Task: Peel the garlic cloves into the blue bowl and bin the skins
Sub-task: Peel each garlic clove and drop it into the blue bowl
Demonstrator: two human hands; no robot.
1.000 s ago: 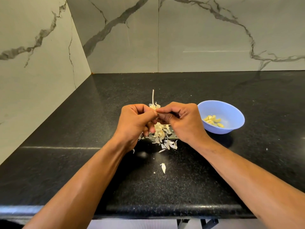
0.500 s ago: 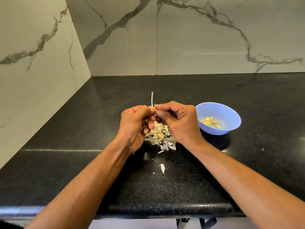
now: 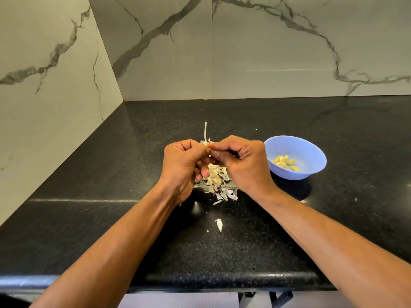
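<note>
The garlic clove (image 3: 208, 150) sits pinched right where my two hands meet, above the heap of skins (image 3: 216, 181) — my left hand (image 3: 183, 167) curls round it from the left, and my right hand (image 3: 242, 162) comes at it from the other side, thumb and forefinger closed on what looks like a flap of its skin. So little of the clove shows between my fingertips that I can't tell which way its long axis runs. The blue bowl (image 3: 311, 150) lies to the right, just beside my right hand and well apart from my left, with several peeled cloves (image 3: 285, 162) already in it — so I judge the right hand is the one to carry this clove over once it is bare. A dry stalk (image 3: 205, 132) pokes up behind my knuckles, and one stray skin (image 3: 219, 224) lies nearer me on the black speckled countertop (image 3: 289, 241). Marble-veined wall panels (image 3: 266, 45) close the corner; no bin is in view
</note>
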